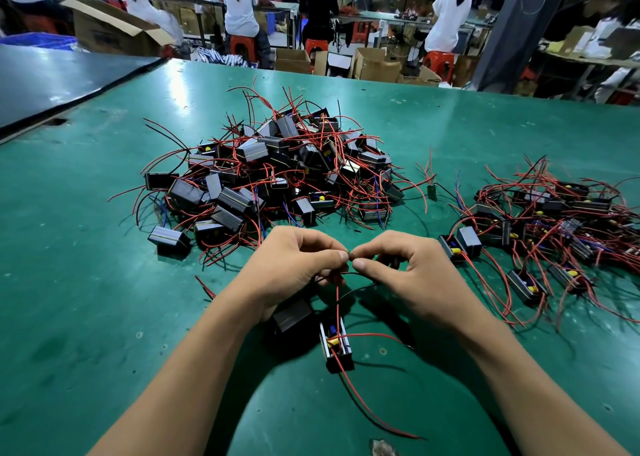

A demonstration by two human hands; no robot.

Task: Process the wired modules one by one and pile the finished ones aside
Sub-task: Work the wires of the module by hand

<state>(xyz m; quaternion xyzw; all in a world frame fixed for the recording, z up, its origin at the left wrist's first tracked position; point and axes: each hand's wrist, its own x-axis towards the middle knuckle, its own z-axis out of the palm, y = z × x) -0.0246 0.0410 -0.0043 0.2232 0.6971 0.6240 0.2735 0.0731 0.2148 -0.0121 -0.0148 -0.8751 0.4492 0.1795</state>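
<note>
The green table (104, 282) spreads under and around both hands. Straight ahead of them, past the knuckles, lies the big heap (277, 175) of black boxes tangled in red and black wire, most likely the ones waiting. Out to the right of the right hand sits a smaller pile (554, 220), which I take for the finished lot.

The left hand (294, 261) and right hand (405, 265) are close together, thumbs and forefingers nearly meeting, each pinching the wire ends (350, 255). The open box (337, 345) they belong to lies on the table below the hands, between the wrists, with a yellow part showing. A red wire (337, 300) runs up from it into the pinch. A closed box (294, 317) sits just beside it, by the left wrist.

The step in hand looks like joining or twisting those ends, but the tips are too small and hidden to say which. Next, the person would need to release the wire, set the open box rightward onto the smaller pile, then reach ahead for a fresh one.
</note>
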